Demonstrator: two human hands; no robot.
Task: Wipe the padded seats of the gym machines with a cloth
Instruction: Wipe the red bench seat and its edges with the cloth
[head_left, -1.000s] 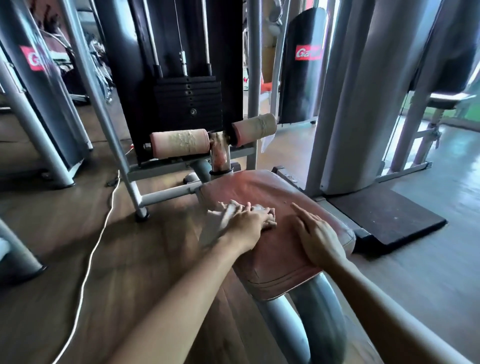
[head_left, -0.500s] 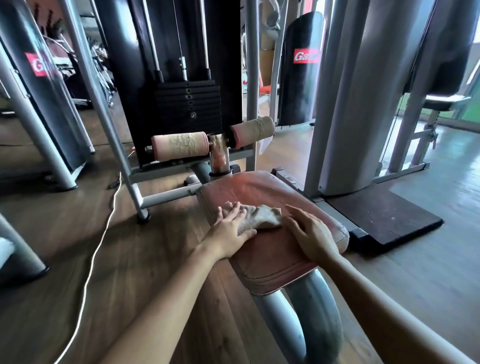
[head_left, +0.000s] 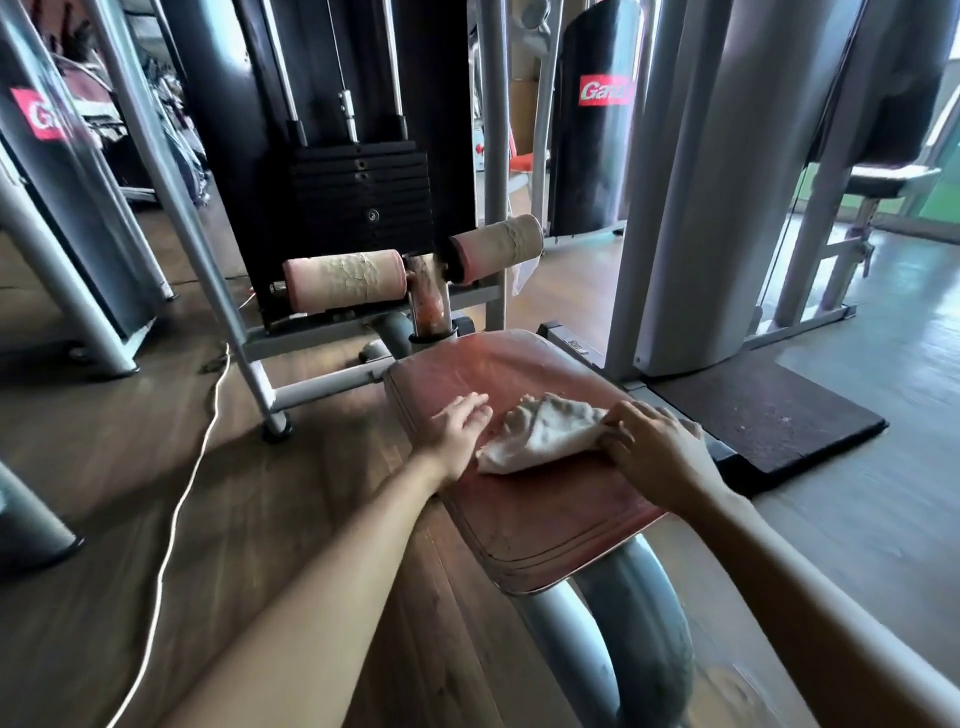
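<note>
Grip of right hand (head_left: 657, 457) on cloth (head_left: 540, 436), left hand (head_left: 457, 431) flat on seat (head_left: 545, 519)

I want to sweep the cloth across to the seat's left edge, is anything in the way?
Only the left hand, resting flat on the seat just left of the cloth. The right hand holds the cloth's other end.

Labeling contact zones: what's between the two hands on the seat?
Head view: the crumpled cloth lies on the padded seat between the left hand and the right hand, which grips its end.
</note>
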